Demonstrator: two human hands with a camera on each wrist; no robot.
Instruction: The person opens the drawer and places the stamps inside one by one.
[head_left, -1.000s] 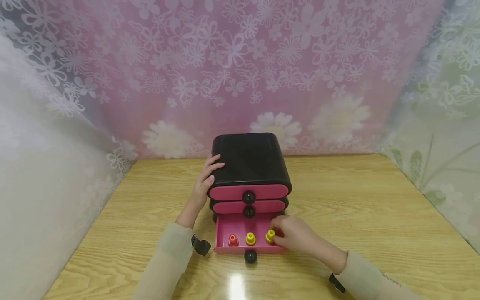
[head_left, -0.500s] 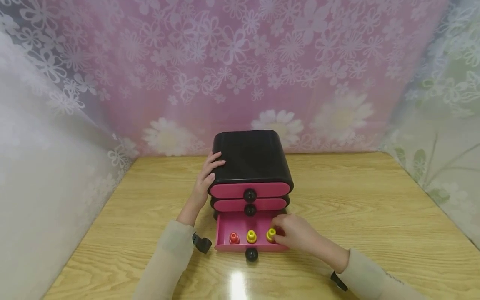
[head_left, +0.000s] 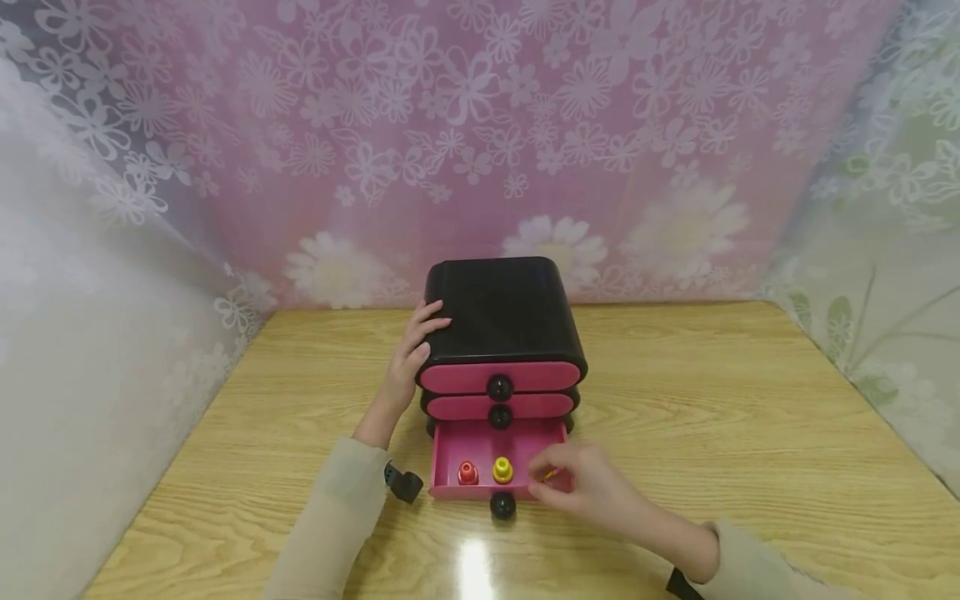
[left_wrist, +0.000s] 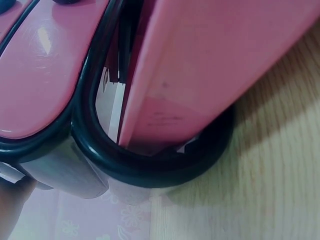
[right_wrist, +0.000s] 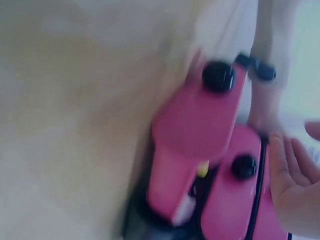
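Observation:
A black organizer (head_left: 498,308) with pink drawer fronts stands on the table. Its bottom drawer (head_left: 461,437) is pulled out. Inside that drawer sit a small red stepped peg (head_left: 467,473) and a yellow one (head_left: 502,470), both upright. My left hand (head_left: 405,362) rests against the organizer's left side, fingers laid straight over its upper edge. At the drawer's right end is my right hand (head_left: 581,483), thumb and index finger parted. A second yellow peg (head_left: 551,476) shows only in part behind these fingers. In the right wrist view the hand (right_wrist: 295,185) has nothing visible between thumb and fingers.
Two upper drawers (head_left: 497,377) are closed, each with a round black knob (head_left: 500,387). The pulled-out drawer's knob (head_left: 502,506) juts toward the front. Wooden tabletop (head_left: 712,400) surrounds the organizer, and a floral cloth (head_left: 480,150) hangs behind it.
The right hand's thumb and index finger have come away from the right yellow peg and spread, and the hand now covers most of it. My left hand stays on the organizer.

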